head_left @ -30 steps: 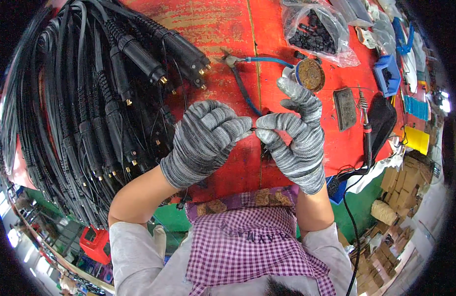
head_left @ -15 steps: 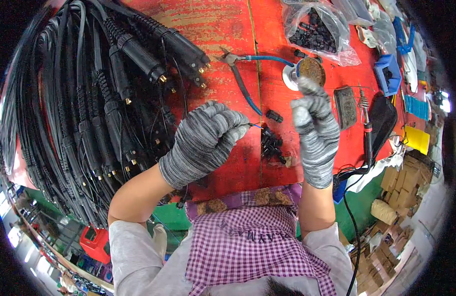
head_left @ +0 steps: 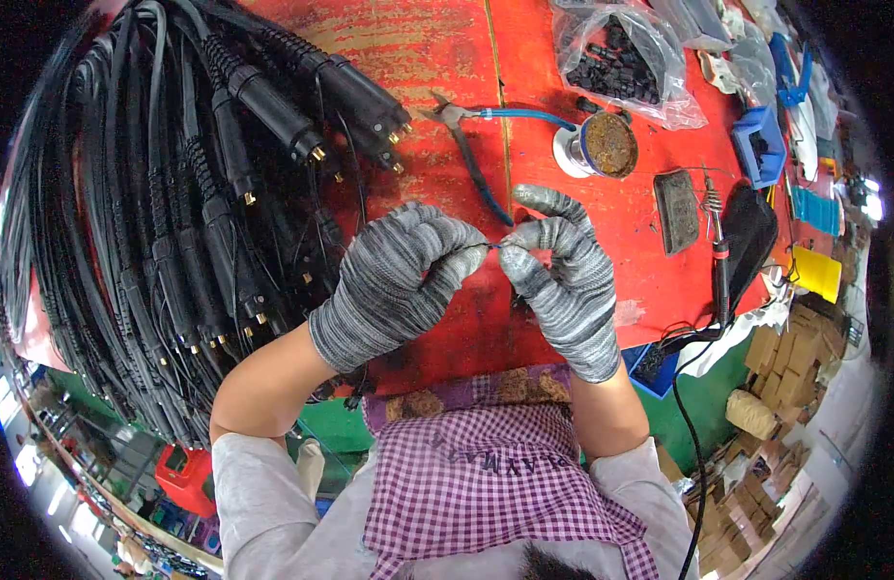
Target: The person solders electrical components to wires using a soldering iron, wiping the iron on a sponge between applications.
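My left hand [head_left: 394,280], in a grey striped knit glove, pinches a thin dark wire [head_left: 493,246] between thumb and fingertips. Facing it, my right hand [head_left: 568,290], gloved alike, has thumb and forefinger closed on the wire's other end. The fingertips of both hands almost meet above the red table [head_left: 447,329]. Left of my left hand lies a large bundle of black cables [head_left: 181,208] with thick plugs and brass-coloured pins. Cutting pliers [head_left: 457,114] with blue and dark handles rest just beyond my fingers. Small black parts are mostly hidden under my right hand.
A round tin [head_left: 609,145] of brown material stands beyond my right hand. Farther right are a dark flat block [head_left: 676,213], a soldering iron [head_left: 720,261] with its cord, and a blue bin [head_left: 759,147]. A clear bag [head_left: 621,68] of black parts lies at the back.
My right hand has moved left and down from beside the tin, and its fingers have closed on the wire at my left fingertips. My left hand has barely moved.
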{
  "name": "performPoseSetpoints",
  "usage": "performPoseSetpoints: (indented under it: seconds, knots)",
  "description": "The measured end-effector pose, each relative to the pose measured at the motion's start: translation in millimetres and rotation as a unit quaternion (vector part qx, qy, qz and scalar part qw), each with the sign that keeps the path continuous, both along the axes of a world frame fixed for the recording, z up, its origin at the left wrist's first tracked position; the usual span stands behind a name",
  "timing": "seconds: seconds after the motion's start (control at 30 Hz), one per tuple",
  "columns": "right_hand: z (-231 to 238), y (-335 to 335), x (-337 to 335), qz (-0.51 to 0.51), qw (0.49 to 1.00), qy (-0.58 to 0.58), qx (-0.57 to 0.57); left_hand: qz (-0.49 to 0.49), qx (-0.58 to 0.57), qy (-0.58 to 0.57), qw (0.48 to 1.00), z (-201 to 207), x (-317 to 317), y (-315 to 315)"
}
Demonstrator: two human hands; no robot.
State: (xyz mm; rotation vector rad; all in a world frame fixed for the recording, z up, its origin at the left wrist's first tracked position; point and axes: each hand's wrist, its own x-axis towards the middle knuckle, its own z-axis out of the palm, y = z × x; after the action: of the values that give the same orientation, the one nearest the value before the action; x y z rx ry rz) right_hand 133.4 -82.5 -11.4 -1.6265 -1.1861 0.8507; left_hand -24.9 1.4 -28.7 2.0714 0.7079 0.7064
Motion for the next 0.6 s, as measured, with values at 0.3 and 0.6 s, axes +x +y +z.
performPoseSetpoints:
  seconds: [0.3, 0.6]
  knots:
    - [4, 6, 12, 0.042, 0.999, -0.015, 0.003, -0.022, 0.020, 0.004, 1.000, -1, -2, -1]
    - [9, 15, 19, 0.098, 0.986, -0.138, -0.007, -0.030, 0.064, 0.033, 0.997, -2, -1, -2]
